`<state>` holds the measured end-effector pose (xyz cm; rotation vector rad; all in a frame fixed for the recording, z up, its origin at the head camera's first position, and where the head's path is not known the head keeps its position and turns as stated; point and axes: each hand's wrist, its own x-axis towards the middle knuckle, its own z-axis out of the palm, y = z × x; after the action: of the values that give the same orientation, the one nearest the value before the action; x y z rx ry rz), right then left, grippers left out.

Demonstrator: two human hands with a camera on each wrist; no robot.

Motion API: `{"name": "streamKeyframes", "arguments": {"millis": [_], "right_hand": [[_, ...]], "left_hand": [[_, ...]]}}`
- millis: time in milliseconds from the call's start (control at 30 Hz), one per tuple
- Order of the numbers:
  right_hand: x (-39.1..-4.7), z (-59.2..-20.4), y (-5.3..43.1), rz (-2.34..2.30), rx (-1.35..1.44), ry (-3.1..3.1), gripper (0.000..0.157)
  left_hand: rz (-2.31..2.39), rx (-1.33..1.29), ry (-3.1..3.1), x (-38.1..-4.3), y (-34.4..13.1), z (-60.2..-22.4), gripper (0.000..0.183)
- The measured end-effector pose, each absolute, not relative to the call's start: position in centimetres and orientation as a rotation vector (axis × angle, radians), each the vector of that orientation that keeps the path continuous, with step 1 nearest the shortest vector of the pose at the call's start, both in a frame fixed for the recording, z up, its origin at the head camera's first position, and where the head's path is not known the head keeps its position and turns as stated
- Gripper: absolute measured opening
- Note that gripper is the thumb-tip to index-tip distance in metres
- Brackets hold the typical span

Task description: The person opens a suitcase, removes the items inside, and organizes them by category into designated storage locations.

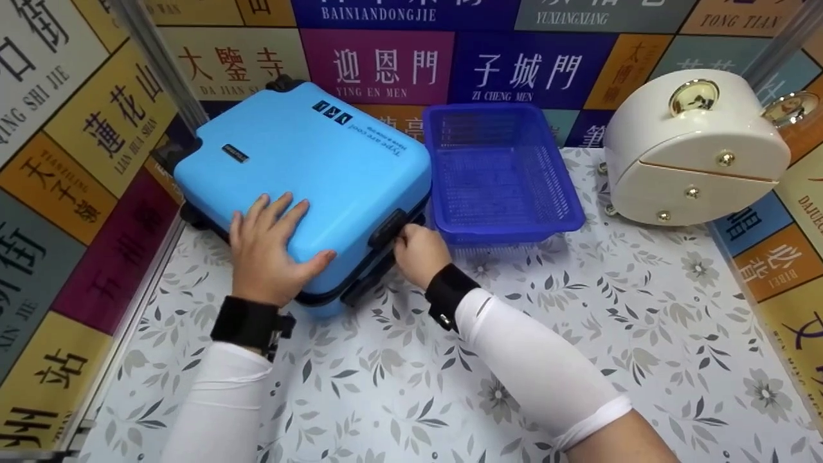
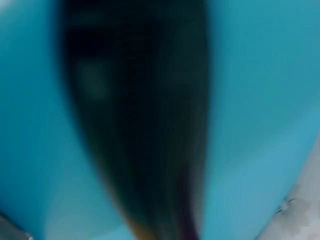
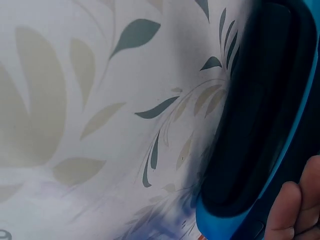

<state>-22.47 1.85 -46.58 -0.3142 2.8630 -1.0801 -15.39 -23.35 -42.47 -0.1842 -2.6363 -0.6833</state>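
Observation:
A light blue hard-shell suitcase [image 1: 308,167] lies flat on the floral cloth at the left, with black wheels on its far left side. My left hand [image 1: 267,251] rests on its lid, fingers spread. Blue shell [image 2: 265,90] and a blurred dark strip fill the left wrist view. On the suitcase's near right side is a black carry handle [image 1: 388,228]. Beside it my right hand [image 1: 422,255] has curled fingers at the dark zipper seam, pinching what seems a zipper pull; the fingertips hide it. The right wrist view shows a black side handle [image 3: 250,110] and bent fingers [image 3: 284,212].
A blue plastic basket [image 1: 569,212] stands right of the suitcase, close to its corner. Farther right is a cream rounded box [image 1: 694,141] with gold knobs and small drawers. Printed panels [image 1: 386,67] wall the back and sides. Floral cloth [image 1: 398,399] covers the table.

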Motion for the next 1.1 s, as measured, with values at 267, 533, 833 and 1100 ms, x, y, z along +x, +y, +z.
{"name": "streamKeyframes", "arguments": {"millis": [267,533,833,1100], "right_hand": [[-20.5,-46.3,1.0,-1.081,-0.424,2.826,0.019],[-19.0,-46.7,0.4,-1.077,-0.642,2.806,0.016],[-19.1,-46.8,0.4,-1.097,-0.594,2.763,0.018],[-19.6,-46.7,1.2,-1.106,-0.548,2.765,0.019]], "left_hand": [[-0.641,-0.097,-2.573,-15.5,-22.0,-42.9,0.077],[-0.587,0.002,-2.582,-15.2,-20.1,-42.6,0.083],[-0.752,-0.278,-2.711,-15.2,-25.9,-41.4,0.097],[-0.668,-0.351,-2.770,-15.5,-27.5,-42.1,0.126]]}}
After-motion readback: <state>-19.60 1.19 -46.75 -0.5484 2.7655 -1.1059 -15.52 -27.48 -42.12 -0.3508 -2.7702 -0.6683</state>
